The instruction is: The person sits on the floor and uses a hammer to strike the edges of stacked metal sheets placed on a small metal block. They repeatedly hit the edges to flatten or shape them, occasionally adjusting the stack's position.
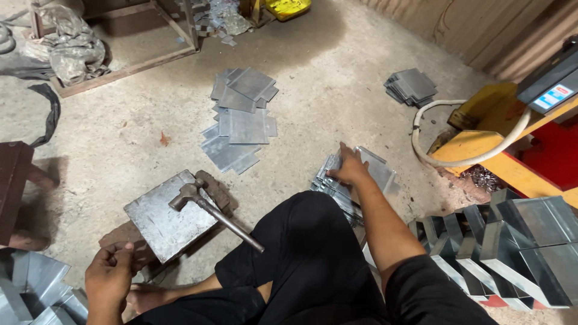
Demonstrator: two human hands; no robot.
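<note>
While you sit on the concrete floor [120, 132] with your knees drawn up in dark trousers, your right hand [349, 168] reaches forward and lies flat, fingers spread, on a low pile of shiny metal sheets [376, 174] just beyond your right knee. The fingers press down on the top sheet; they do not curl round it, so the hand is open and touching rather than gripping.

Your left hand [110, 274] hangs low at the left, loosely curled with the thumb over the fingers, and it holds nothing that can be seen. It sits just beside the near corner of a thick steel plate [162, 219] that rests on dark blocks on the floor. A hammer [208, 207] lies across that plate, its head on the steel and its handle running out toward your left knee, apart from both hands.

Farther out on the floor, a scattered heap of flat grey sheets [241, 117] lies well apart from you, and a smaller stack [412, 86] lies off to the right near a white hose [445, 162]. Folded metal pieces [512, 247] stand in a row by your right elbow, and more bent sheet [36, 283] lies at the lower left, near your left hand.
</note>
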